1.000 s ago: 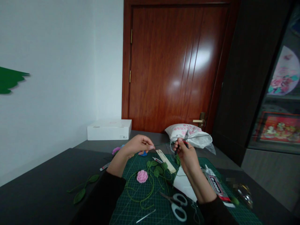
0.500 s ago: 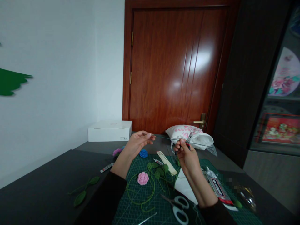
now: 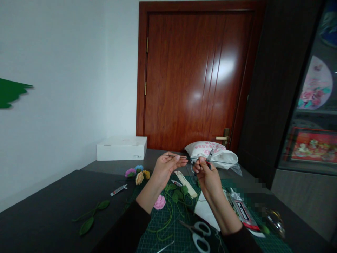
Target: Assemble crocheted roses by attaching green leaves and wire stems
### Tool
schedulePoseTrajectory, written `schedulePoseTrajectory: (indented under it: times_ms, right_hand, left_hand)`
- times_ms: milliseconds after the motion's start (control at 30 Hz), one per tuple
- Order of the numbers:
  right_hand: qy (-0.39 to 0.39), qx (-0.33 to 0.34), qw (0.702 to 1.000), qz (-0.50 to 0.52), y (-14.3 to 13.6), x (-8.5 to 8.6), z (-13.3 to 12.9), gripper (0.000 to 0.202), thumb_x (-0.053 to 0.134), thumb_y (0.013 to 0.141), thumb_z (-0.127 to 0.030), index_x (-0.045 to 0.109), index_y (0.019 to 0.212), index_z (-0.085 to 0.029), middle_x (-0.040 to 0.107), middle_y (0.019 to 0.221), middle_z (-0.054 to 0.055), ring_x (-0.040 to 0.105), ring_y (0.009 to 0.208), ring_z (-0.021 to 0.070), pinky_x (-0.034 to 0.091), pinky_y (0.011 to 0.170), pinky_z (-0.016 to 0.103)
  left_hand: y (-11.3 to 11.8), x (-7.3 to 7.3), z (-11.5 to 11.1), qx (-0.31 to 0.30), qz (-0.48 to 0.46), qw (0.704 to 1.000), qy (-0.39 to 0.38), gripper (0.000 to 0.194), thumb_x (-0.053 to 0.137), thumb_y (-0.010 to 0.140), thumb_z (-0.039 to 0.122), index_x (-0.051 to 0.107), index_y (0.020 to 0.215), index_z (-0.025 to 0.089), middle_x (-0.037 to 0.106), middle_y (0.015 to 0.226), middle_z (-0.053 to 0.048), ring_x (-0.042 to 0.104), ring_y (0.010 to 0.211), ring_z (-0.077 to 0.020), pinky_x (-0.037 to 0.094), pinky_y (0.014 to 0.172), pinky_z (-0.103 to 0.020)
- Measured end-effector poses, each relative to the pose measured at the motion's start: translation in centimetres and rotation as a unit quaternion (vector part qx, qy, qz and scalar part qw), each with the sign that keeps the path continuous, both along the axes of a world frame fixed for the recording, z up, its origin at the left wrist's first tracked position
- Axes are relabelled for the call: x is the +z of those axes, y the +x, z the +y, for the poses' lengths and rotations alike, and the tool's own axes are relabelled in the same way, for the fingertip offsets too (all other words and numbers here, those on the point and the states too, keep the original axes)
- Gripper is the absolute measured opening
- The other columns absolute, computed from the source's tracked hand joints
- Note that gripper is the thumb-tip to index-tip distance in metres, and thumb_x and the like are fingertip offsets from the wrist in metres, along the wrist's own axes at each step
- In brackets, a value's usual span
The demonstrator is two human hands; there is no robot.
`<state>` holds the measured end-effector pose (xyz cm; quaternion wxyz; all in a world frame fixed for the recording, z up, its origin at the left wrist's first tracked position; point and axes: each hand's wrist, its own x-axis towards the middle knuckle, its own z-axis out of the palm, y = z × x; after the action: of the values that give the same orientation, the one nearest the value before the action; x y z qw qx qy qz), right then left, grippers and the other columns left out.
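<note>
A thin dark wire [image 3: 223, 162] runs almost level above the table, from one hand to the other and out past the right one. My left hand [image 3: 168, 165] pinches it between thumb and fingers, the other fingers fairly straight. My right hand [image 3: 207, 174] is closed on the wire too, and also holds small pliers [image 3: 210, 154] with red-and-black handles, their metal jaws pointing up. Below the hands lie a pink crocheted flower [image 3: 159, 202] and green crocheted leaves [image 3: 177, 194] with long stems.
Scissors [image 3: 201, 242] and a glue tube [image 3: 244, 212] lie on the green cutting mat [image 3: 163, 235]. Several crocheted flowers [image 3: 139, 178], a small tube [image 3: 119, 190] and a leaf sprig [image 3: 86, 226] sit left. Behind are a white box [image 3: 121, 149] and a white bag [image 3: 201, 147].
My left hand has moved right along the wire, closer to my right hand. My right hand keeps its hold on the pliers and wire. The view has shifted slightly.
</note>
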<state>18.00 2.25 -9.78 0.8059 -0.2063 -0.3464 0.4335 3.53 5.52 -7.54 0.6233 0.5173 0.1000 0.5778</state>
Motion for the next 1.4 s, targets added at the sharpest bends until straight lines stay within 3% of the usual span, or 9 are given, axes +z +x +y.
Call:
schedulePoseTrajectory:
  times_ms: [167,367,600,867,1067,1400]
  right_hand:
    - [-0.004,0.008,1.000,-0.019,-1.0,-0.2,-0.3,0.030,0.085,0.066,-0.037,0.064,0.071,-0.017,0.056,0.062,-0.003,0.047,0.054,0.0081,0.042,0.051,0.022]
    - [-0.010,0.010,0.998,-0.059,-1.5,-0.2,-0.4,0.032,0.085,0.066,-0.040,0.062,0.068,-0.017,0.055,0.058,-0.004,0.046,0.051,0.0080,0.041,0.050,0.022]
    - [-0.014,-0.010,0.994,-0.104,-1.5,-0.1,-0.5,0.034,0.081,0.069,-0.044,0.060,0.068,-0.017,0.054,0.059,-0.003,0.046,0.052,0.0095,0.040,0.052,0.024]
    - [-0.021,-0.093,0.980,-0.174,-0.6,-1.4,0.7,0.040,0.062,0.081,-0.058,0.066,0.082,-0.018,0.059,0.069,0.000,0.052,0.060,0.0137,0.042,0.056,0.026]
    - [-0.012,-0.137,0.949,-0.283,-1.5,-2.2,0.6,0.036,0.064,0.080,-0.053,0.070,0.079,-0.018,0.063,0.067,0.002,0.055,0.064,0.0179,0.044,0.063,0.029]
    - [-0.011,-0.178,0.922,-0.343,-1.6,-1.5,0.0,0.036,0.054,0.088,-0.052,0.063,0.075,-0.019,0.062,0.064,0.000,0.055,0.062,0.0178,0.041,0.061,0.028]
  left_hand:
    - [1.1,-0.5,-0.8,-0.002,0.005,1.000,-0.005,0.027,0.084,0.070,0.025,0.064,0.078,0.010,0.078,0.080,-0.013,0.075,0.075,-0.0245,0.059,0.076,-0.038]
    - [1.6,-0.9,-1.0,0.023,-0.005,1.000,-0.001,0.023,0.083,0.070,0.021,0.063,0.076,0.012,0.077,0.075,-0.009,0.073,0.068,-0.0183,0.058,0.068,-0.030]
    - [1.8,-0.8,-1.5,0.034,-0.009,0.999,0.002,0.025,0.083,0.070,0.023,0.061,0.074,0.012,0.077,0.075,-0.010,0.071,0.064,-0.0205,0.056,0.059,-0.031]
    - [0.7,0.4,-0.5,0.105,-0.058,0.993,0.009,0.026,0.083,0.069,0.022,0.059,0.075,0.013,0.078,0.080,-0.009,0.073,0.072,-0.0194,0.057,0.072,-0.032]
    - [0.1,0.9,-0.2,0.140,-0.076,0.987,0.023,0.025,0.081,0.070,0.022,0.059,0.076,0.014,0.078,0.078,-0.008,0.073,0.074,-0.0197,0.057,0.073,-0.032]
    - [1.2,-0.1,-0.9,0.114,-0.035,0.993,0.022,0.023,0.082,0.070,0.021,0.061,0.076,0.013,0.077,0.078,-0.010,0.073,0.068,-0.0194,0.057,0.072,-0.033]
